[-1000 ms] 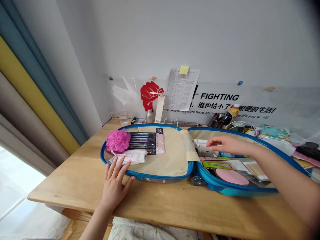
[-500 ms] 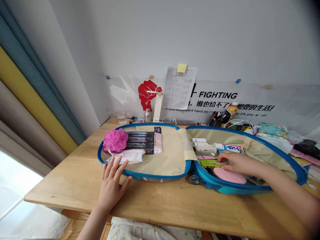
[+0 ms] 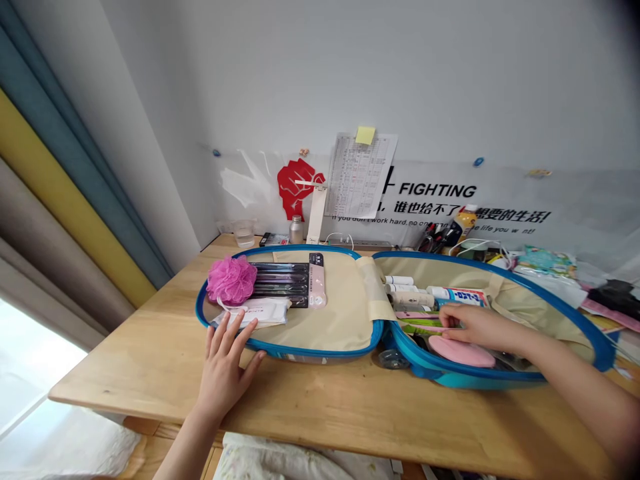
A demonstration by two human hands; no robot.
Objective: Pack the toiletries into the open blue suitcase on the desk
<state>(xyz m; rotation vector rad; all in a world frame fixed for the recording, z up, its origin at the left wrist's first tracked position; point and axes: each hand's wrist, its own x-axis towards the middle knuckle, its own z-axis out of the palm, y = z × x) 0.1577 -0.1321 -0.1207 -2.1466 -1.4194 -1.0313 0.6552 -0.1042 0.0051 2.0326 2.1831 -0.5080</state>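
A blue-rimmed suitcase [image 3: 320, 353] lies unfolded on the wooden table. My left hand [image 3: 225, 360] rests spread at the front edge of its left half, fingertips by a white packet [image 3: 263, 312]. Behind that packet are a pink bath puff [image 3: 231, 280] and a pack of toothbrushes [image 3: 285, 285]. Inside the right half, the fingers of my right hand [image 3: 467, 325] are pinched on a thin pink stick-like item [image 3: 425, 327], whose kind I cannot make out. Beneath it lies a green package [image 3: 413, 323]. Close by are a pink oval item [image 3: 461, 352], a toothpaste box [image 3: 467, 297] and several white tubes [image 3: 400, 281].
Along the wall stand a clear cup [image 3: 244, 235], a small silver bottle [image 3: 296, 231], a white desk lamp [image 3: 316, 215] and a yellow-labelled bottle [image 3: 465, 223]. Clutter with a patterned packet [image 3: 545, 261] fills the right back. The table's front edge [image 3: 320, 443] is near me.
A thin pink item now shows more clearly, raised slightly at my right fingertips over the green package. My left hand has stayed in place.
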